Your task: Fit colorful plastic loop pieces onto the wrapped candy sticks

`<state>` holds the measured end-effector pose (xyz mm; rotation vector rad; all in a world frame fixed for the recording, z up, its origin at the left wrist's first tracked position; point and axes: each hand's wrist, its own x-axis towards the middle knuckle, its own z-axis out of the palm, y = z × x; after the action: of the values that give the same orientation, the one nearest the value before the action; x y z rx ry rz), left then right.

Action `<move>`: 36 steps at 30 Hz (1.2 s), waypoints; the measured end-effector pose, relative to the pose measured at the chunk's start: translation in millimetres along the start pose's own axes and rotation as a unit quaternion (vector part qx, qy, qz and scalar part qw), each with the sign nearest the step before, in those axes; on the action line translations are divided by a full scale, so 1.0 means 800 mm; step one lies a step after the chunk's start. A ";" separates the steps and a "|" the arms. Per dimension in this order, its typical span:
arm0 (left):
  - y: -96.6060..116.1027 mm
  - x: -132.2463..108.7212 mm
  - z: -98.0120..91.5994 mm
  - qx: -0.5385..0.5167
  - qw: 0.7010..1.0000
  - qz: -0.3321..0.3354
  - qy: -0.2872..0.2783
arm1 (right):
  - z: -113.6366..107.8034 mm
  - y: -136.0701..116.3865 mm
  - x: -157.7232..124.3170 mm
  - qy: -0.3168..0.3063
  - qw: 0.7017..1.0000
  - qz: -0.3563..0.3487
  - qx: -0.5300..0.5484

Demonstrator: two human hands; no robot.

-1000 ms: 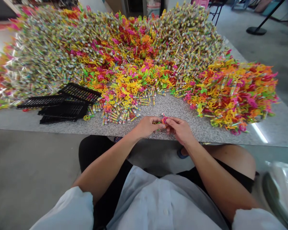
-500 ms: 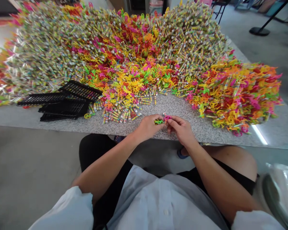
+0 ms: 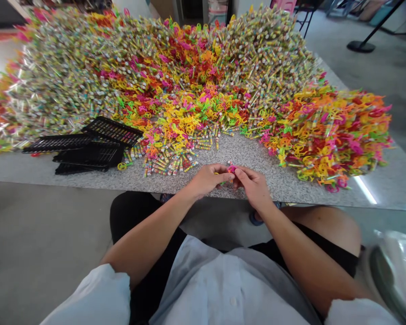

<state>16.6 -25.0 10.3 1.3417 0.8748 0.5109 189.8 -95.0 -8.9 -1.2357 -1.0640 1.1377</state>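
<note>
Close to the table's front edge, my left hand [image 3: 208,179] and my right hand [image 3: 255,186] meet with their fingertips together. Between them is a small pink plastic piece [image 3: 232,169], pinched by my right thumb and fingers and touched by my left thumb. My left fingers are curled round small yellow and green plastic pieces, mostly hidden by the hand. Just beyond my left hand lie several loose small tubes with printed yellow wrapping [image 3: 171,164]. Whether a tube is attached to the pink piece is too small to tell.
A large heap of wrapped tubes [image 3: 71,76] covers the back of the speckled stone table [image 3: 246,151]. Yellow plastic pieces [image 3: 181,117] lie mid-table. At right is a pile of bright plastic pieces with tubes [image 3: 338,131]. Black slotted trays [image 3: 91,153] are stacked at left.
My hands have drawn closer together around the pink piece. My left thumb now reaches over to it, and the green piece in my left hand is more covered.
</note>
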 end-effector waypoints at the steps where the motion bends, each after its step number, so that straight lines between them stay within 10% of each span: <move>1: 0.001 -0.001 0.001 -0.018 1.000 0.001 -0.009 | 0.000 -0.002 -0.001 0.003 1.000 -0.002 -0.001; 36: 0.010 -0.007 0.000 0.130 0.990 0.047 0.035 | 0.006 -0.005 0.001 0.041 0.999 -0.014 0.005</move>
<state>14.5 -28.1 19.3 1.6169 0.9628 0.5318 185.6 -93.4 -4.4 -1.2445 -1.0105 1.0608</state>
